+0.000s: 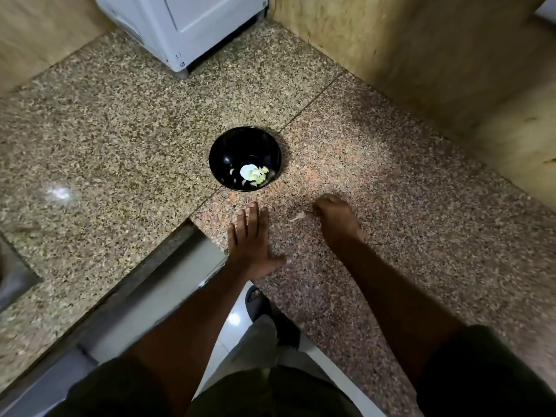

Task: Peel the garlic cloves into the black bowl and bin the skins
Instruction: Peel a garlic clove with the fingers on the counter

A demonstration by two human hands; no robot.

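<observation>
Garlic is the business here, though the biggest thing in view is the speckled granite counter (126, 139), which runs into a corner between tan walls, with a white appliance (192, 22) standing at the back. On it, just beyond both hands, sits the black bowl (245, 159), holding pale peeled garlic cloves (255, 176) gathered at the near side of its bottom. The left hand (251, 239) lies flat on the counter – fingers straight and spread, thumb out to the side, gripping nothing – with its fingertips just short of the bowl's near rim. The right hand (335, 221) rests knuckles up to the right of it, fingers curled under; whether they pinch anything cannot be told. Just beside those curled fingers, on the counter between the two hands, lies a small pale scrap of garlic skin (298, 218), close to the right hand and apart from the left.
</observation>
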